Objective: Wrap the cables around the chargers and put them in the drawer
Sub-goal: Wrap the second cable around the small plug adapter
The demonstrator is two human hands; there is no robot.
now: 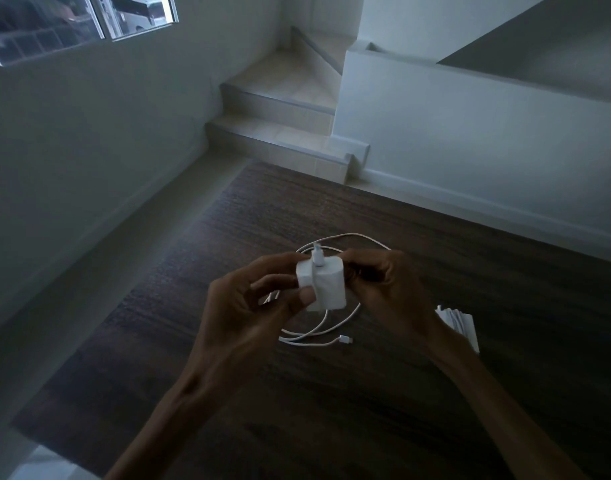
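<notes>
A white charger block (326,284) is held above the dark wooden table (435,393). My left hand (248,303) pinches its left side, thumb across the front face. My right hand (390,289) grips the right side with curled fingers. One strand of the white cable (318,332) runs down the charger's front from the plug at its top. The remaining cable lies in loose loops on the table beneath my hands, its free connector (344,339) lying near the front. A second white charger (461,325) with cable wound around it lies on the table to the right, partly hidden by my right wrist.
The table's far edge meets a tiled floor, with a few steps of a staircase (280,109) behind it. A white wall runs along the left, and a low white wall (470,140) along the right. No drawer is in view.
</notes>
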